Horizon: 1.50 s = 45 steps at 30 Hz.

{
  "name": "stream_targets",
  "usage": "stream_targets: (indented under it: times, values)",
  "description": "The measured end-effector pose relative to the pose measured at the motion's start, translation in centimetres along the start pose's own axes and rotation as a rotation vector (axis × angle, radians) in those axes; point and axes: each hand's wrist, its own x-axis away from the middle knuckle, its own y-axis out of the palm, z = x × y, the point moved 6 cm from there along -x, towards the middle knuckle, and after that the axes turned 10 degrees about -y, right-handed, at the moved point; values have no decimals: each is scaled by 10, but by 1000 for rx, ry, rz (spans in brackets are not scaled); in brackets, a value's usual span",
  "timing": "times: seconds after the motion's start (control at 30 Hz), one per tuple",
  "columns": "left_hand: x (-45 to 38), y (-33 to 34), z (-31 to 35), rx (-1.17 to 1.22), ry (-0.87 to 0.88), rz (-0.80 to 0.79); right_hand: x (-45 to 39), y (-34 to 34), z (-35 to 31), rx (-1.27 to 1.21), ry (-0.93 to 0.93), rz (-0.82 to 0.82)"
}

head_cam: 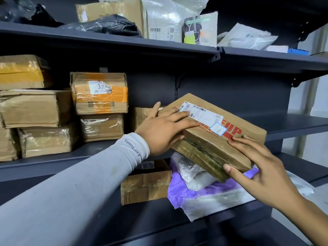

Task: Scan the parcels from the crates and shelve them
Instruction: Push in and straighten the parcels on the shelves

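Nearest the camera, the left hand [162, 128], in a grey sleeve [88, 174], lies with fingers extended across the top and left edge of the flat brown cardboard parcel with red lettering [213, 132], thumb raised at the far side; it presses and steadies rather than clasps. The right hand [262, 167] takes the parcel's near right corner, fingers spread over the top edge and thumb against the taped side, a light hold.

The parcel sits tilted, its near end projecting past the front lip of the dark metal middle shelf [292, 125], its far end over the shelf, beside a low brown taped box [142, 116].

Handling judgement: stiff, moderately light, tape-slick on the side; best taken at opposite edges and slid flat.

Appearance: creased board, white shipping label [200, 114] with barcodes on top, small blue-bordered sticker [218, 129] beside it, clear tape yellowed along the side.

Below, a purple plastic mailer bag [181, 190] and a brown box [145, 187] occupy the lower shelf. Further left stand stacked taped cartons [99, 93]; above, assorted bags and boxes.
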Motion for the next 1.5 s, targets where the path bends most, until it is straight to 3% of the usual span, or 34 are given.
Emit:
stream_targets:
  times: [0.4, 0.6, 0.83, 1.0, 1.23, 1.5]
  values:
    - [-12, 30, 16, 259, -137, 218, -10, -12, 5, 123, 80, 60]
    - [-34, 54, 15, 263, -336, 86, -31, -12, -3, 322, 211, 2]
    - [-48, 79, -19, -108, -441, -78, -87, 4, -3, 432, 411, -126]
    - [-47, 83, -25, -260, -487, -204, -103, 15, -5, 493, 453, -163]
    - [-31, 75, -37, -310, -536, -182, -101, 19, -11, 524, 426, -143]
    - [-14, 69, -48, -271, -557, -163, -134, 58, -9, 535, 335, -227]
